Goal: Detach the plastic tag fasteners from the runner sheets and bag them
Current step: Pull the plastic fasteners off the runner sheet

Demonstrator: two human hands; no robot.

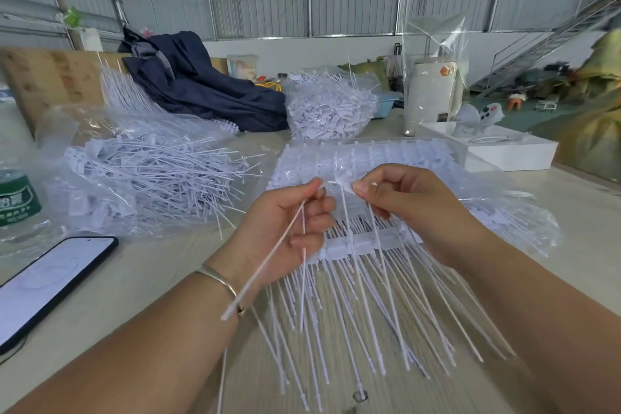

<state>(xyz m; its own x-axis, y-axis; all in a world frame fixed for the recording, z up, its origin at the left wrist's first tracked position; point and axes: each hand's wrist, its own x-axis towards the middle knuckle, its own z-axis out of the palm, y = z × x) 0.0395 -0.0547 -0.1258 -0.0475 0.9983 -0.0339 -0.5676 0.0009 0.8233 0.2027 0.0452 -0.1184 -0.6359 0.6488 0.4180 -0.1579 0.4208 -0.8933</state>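
Both forearms come in from the bottom of the frame and meet at the centre. The left hand (289,228) has its fingers curled, and its thumb and forefinger pinch two thin white plastic tag fasteners (268,265) that hang down over the wrist. The right hand (410,198) pinches the head of another fastener above the white runner sheet (353,245), which lies on the pale desk (578,245) just under the hands. A clear plastic bag of loose fasteners (158,171) lies at centre left.
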